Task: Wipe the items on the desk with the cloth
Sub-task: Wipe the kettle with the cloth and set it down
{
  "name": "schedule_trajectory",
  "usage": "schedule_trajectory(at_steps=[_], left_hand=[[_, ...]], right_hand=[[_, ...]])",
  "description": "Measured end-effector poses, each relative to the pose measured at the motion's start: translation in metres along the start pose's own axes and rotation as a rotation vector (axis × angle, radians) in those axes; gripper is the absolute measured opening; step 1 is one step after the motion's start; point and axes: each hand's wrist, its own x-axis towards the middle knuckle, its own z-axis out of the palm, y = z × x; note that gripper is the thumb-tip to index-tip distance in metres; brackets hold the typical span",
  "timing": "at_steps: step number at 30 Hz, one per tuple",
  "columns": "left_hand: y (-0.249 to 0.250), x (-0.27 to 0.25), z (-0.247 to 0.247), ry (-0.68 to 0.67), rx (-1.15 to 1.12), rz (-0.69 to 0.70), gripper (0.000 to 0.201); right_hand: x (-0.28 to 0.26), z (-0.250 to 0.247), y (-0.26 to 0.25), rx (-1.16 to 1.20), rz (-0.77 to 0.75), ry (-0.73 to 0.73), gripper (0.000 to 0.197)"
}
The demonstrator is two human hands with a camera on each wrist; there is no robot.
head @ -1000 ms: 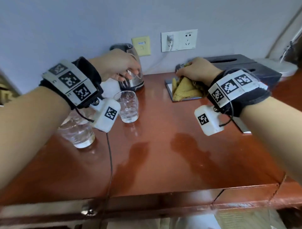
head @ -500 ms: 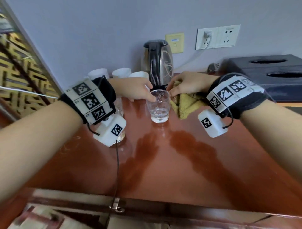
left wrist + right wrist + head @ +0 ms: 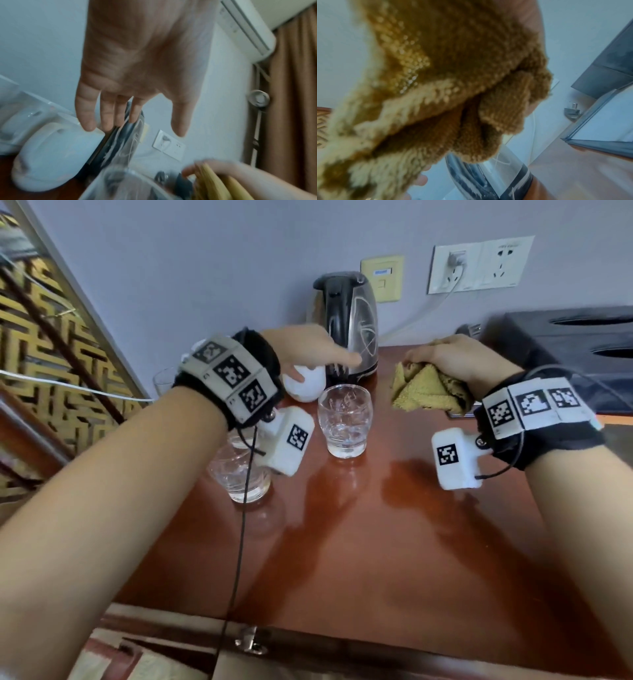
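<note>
My right hand (image 3: 448, 359) grips a bunched yellow cloth (image 3: 428, 393) and holds it above the desk, right of the steel kettle (image 3: 347, 320). The cloth (image 3: 436, 81) fills the right wrist view, with the kettle (image 3: 488, 175) beneath it. My left hand (image 3: 325, 364) is open and holds nothing, its fingers (image 3: 106, 116) straight, reaching over a white cup (image 3: 305, 386) toward the kettle (image 3: 123, 142); I cannot tell if it touches either. A clear glass (image 3: 344, 422) stands in front of the kettle. A second glass (image 3: 239, 477) stands under my left wrist.
The red-brown desk (image 3: 359, 559) has bare room at the front. A black tissue box (image 3: 565, 354) stands at the back right. More cups (image 3: 25, 121) sit at the back left. Wall sockets (image 3: 479, 265) hold a plugged cord behind the kettle.
My left hand has left the glass rim and opened out toward the kettle. My right hand has drawn the cloth away from the glass, to the right and upward.
</note>
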Motion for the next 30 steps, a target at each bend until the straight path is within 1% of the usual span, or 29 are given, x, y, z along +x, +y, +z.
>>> schedule_trajectory(at_steps=[1, 4, 6, 8, 11, 13, 16, 18, 19, 20, 21, 23, 25, 26, 27, 29, 30], left_hand=[[0.003, 0.006, -0.006, 0.033, -0.086, -0.034, 0.051], [0.008, 0.028, -0.012, 0.118, -0.287, -0.11, 0.034], [0.013, 0.041, -0.012, 0.112, -0.337, -0.151, 0.035], [0.019, 0.049, -0.008, 0.068, -0.345, -0.177, 0.032], [0.028, 0.059, -0.001, 0.044, -0.359, -0.216, 0.047], [0.031, 0.068, 0.0, 0.092, -0.377, -0.224, 0.051], [0.038, 0.078, -0.001, 0.165, -0.365, -0.241, 0.053], [0.045, 0.073, -0.002, 0.173, -0.373, -0.262, 0.05], [0.048, 0.072, -0.004, 0.167, -0.365, -0.258, 0.041], [0.05, 0.069, -0.005, 0.147, -0.322, -0.258, 0.027], [0.052, 0.066, -0.007, 0.124, -0.278, -0.259, 0.02], [0.054, 0.063, -0.011, 0.113, -0.195, -0.246, 0.023], [0.056, 0.063, -0.016, 0.074, -0.104, -0.229, 0.032], [0.06, 0.064, -0.017, 0.046, -0.069, -0.218, 0.029], [0.063, 0.065, -0.018, 0.023, -0.046, -0.222, 0.021], [0.07, 0.068, -0.02, 0.013, -0.07, -0.251, 0.028], [0.073, 0.069, -0.021, 0.018, -0.102, -0.253, 0.03]], right_hand=[[0.002, -0.002, 0.001, 0.027, 0.002, 0.004, 0.018], [0.006, -0.003, 0.01, 0.109, -0.009, 0.002, 0.013], [0.007, -0.003, 0.019, 0.146, -0.017, -0.01, 0.012], [0.009, -0.006, 0.025, 0.175, -0.004, -0.037, 0.011], [0.015, -0.017, 0.031, 0.234, 0.003, 0.013, 0.011], [0.018, -0.024, 0.032, 0.258, -0.009, 0.039, 0.012], [0.019, -0.028, 0.034, 0.245, -0.02, 0.024, 0.012], [0.018, -0.027, 0.033, 0.204, -0.025, 0.002, 0.012], [0.018, -0.028, 0.033, 0.175, -0.033, -0.003, 0.015], [0.019, -0.028, 0.033, 0.145, -0.04, -0.006, 0.018], [0.019, -0.03, 0.032, 0.126, -0.046, -0.006, 0.021], [0.019, -0.033, 0.03, 0.116, -0.057, -0.008, 0.023], [0.019, -0.035, 0.03, 0.112, -0.059, -0.006, 0.023], [0.019, -0.038, 0.029, 0.106, -0.054, -0.006, 0.024], [0.017, -0.04, 0.029, 0.098, -0.046, -0.013, 0.025], [0.013, -0.042, 0.027, 0.038, -0.028, -0.06, 0.026], [0.01, -0.042, 0.026, -0.038, -0.033, -0.105, 0.024]])
